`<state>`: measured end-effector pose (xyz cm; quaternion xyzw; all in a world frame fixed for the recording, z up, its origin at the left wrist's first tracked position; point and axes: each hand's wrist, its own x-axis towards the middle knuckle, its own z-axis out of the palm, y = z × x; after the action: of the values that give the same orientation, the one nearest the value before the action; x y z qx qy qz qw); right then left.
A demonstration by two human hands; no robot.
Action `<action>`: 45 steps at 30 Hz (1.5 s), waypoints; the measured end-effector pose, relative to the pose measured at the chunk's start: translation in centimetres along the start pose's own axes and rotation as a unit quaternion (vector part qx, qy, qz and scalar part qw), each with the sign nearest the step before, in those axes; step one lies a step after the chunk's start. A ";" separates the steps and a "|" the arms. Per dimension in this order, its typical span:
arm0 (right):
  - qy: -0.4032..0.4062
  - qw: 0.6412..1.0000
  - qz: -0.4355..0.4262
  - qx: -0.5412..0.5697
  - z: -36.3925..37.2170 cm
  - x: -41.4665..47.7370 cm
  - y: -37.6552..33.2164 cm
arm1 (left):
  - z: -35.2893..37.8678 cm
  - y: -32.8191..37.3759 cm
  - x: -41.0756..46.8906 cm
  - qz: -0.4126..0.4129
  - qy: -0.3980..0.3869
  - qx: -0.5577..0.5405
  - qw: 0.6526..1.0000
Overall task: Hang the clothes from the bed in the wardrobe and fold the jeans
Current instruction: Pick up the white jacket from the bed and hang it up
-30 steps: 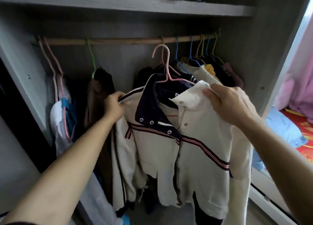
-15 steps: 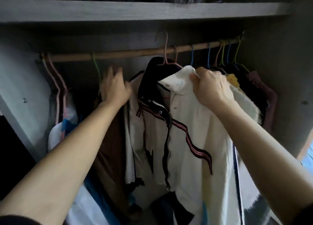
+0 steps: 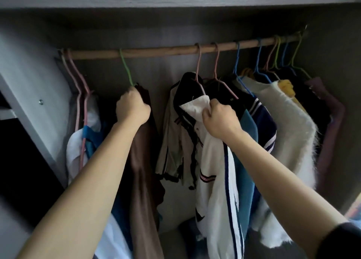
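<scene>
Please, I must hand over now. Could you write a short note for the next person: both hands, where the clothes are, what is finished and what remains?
Left hand: grips the top of the brown garment, just under its green hanger.
Right hand: grips the jacket by its white front flap, near the collar.
Jacket: on a pink hanger whose hook sits over the rod.
Done: this jacket appears hung.
Left: release both hands, perhaps straighten the jacket. The bed and the jeans are out of view, so the rest cannot be judged.
</scene>
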<state>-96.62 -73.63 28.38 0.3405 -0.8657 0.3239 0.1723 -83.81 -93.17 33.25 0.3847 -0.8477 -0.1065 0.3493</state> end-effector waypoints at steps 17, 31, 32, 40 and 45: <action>0.033 0.997 0.040 -0.052 -3.0 -11.0 4.6 | 1.9 -1.6 -11.1 0.212 0.021 -0.018 0.977; 0.093 0.978 0.123 -0.139 -15.1 -29.1 19.5 | 5.7 13.6 -28.6 0.372 -0.042 -0.130 0.918; 0.103 0.975 0.130 -0.150 -17.0 -31.0 21.2 | 6.2 16.1 -30.6 0.387 -0.047 -0.141 0.910; 0.131 0.891 0.301 -0.312 -33.6 -52.2 36.0 | 10.9 36.7 -52.2 0.510 -0.157 -0.224 0.816; 0.119 0.819 0.443 -0.346 -42.1 -66.2 43.3 | 14.3 46.6 -66.3 0.563 -0.265 -0.190 0.760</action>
<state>-76.81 10.69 5.57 -0.2030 -0.9509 0.0826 0.2185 -89.91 -14.47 9.87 -0.2794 -0.9328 -0.1471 0.1738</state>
